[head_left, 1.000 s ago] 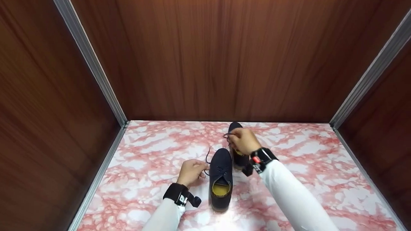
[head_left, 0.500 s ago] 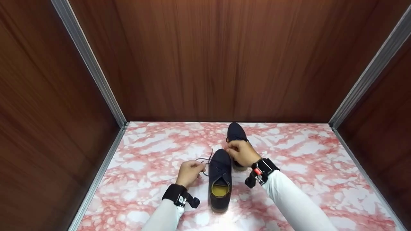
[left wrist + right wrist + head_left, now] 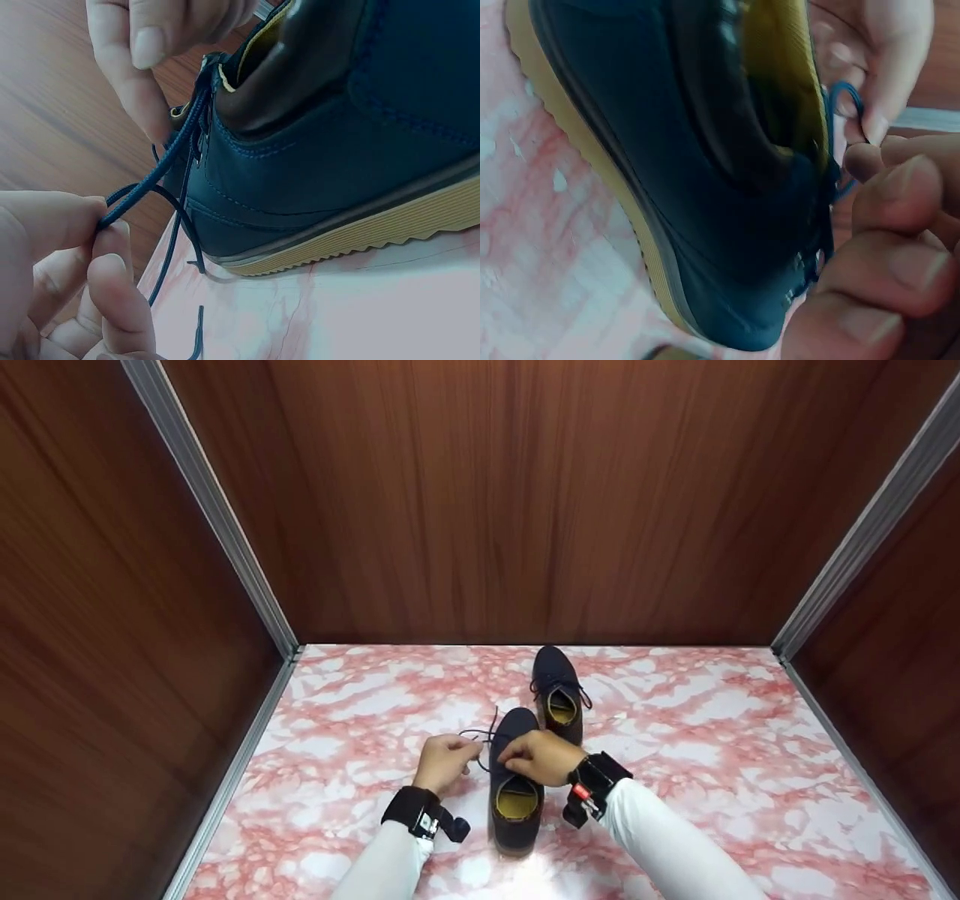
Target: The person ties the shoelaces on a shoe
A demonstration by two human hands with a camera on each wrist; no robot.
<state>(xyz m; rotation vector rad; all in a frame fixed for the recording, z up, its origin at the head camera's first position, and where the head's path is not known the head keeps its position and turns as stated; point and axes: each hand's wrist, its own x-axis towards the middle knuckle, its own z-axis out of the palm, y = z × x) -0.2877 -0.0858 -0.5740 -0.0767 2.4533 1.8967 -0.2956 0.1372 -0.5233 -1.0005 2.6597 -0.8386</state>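
A navy lace-up shoe [image 3: 516,832] with a yellow lining stands on the floor, toe pointing away. To its left, my left hand [image 3: 444,761] pinches a looped dark shoelace [image 3: 142,187] between thumb and fingertips, drawn out from the eyelets. My right hand [image 3: 544,756] is over the lacing from the other side. In the left wrist view one right finger [image 3: 139,97] reaches down to the laces, apart from the finger above it. The right wrist view shows its other fingers [image 3: 892,262] loosely bent. A loose lace end lies by the shoe's left side.
A second navy shoe [image 3: 553,664], its laces tied in a bow, stands farther back to the right, close beside the first. Dark wood panels [image 3: 480,510] with grey metal corner strips enclose the red-and-white marbled floor [image 3: 360,697].
My right hand has come back from over the farther shoe, where it held a lace out, to the nearer shoe's lacing. My left hand stays nearly in place, with a lace loop now showing at its fingertips.
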